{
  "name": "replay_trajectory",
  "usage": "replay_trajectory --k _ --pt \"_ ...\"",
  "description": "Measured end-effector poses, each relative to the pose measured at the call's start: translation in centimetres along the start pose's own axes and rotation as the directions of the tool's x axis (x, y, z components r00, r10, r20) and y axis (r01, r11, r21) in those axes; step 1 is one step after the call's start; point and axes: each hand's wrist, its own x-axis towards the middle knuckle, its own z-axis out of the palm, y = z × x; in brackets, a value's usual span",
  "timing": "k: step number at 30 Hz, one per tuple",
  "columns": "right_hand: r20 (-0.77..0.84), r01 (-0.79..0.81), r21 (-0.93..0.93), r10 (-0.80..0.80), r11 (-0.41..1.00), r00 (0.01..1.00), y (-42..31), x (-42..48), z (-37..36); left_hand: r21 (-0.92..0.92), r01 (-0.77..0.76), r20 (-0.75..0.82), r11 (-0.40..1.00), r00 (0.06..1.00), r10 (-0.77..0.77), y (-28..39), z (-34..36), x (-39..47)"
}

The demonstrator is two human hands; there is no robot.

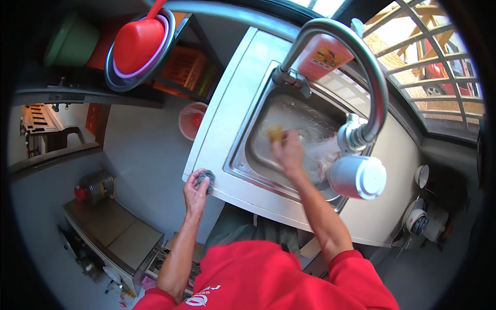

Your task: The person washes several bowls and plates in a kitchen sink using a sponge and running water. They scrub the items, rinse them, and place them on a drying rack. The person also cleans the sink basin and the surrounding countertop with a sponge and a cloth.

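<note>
My left hand (197,190) grips a grey metal scouring pad (206,180) at the front left corner of the white counter. Over the stainless steel sink (259,116), my right hand (287,150) has its fingers on a yellow sponge (275,133), both blurred by motion. Water stands in the basin. To the right of that hand, under the faucet head, lies something pale and translucent, perhaps a plastic bag (324,155); its contents cannot be told. The curved metal faucet (378,77) arches over the basin and ends in a white filter attachment (356,177).
A pink bottle (323,56) with a printed label stands behind the sink. Left of the counter (217,135) are a pink bucket (192,121) and, higher up, a red dipper (138,46) in stacked basins. Bowls (422,175) sit at the far right, beyond the counter. A barred window (434,64) is at the upper right.
</note>
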Motion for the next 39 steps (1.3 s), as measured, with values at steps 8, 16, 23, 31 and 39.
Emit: replay_trajectory --k 8,16,23,31,39 --pt "0.407 0.097 -0.192 -0.011 0.977 0.913 8.4 3.8 4.0 0.183 -0.268 0.225 0.946 0.948 0.225 -0.1 8.7 -0.2" --pt "0.170 -0.164 0.166 0.136 0.972 0.976 13.1 4.3 2.8 0.540 -0.082 -0.027 0.837 0.993 0.114 -4.5 22.5 12.9" --pt "-0.082 -0.153 0.140 0.166 0.978 0.983 19.3 -0.8 7.1 0.593 -0.560 0.632 0.579 0.769 0.097 -17.6 23.7 20.0" --pt "0.202 -0.195 0.104 0.172 0.975 0.964 15.9 -1.7 0.7 0.433 -0.239 0.493 0.869 0.870 -0.006 -11.5 22.5 16.1" --pt "0.058 -0.296 0.255 0.291 0.920 0.955 15.4 -0.4 -2.6 0.267 -0.155 0.485 0.951 0.875 0.006 -6.8 21.6 14.3"
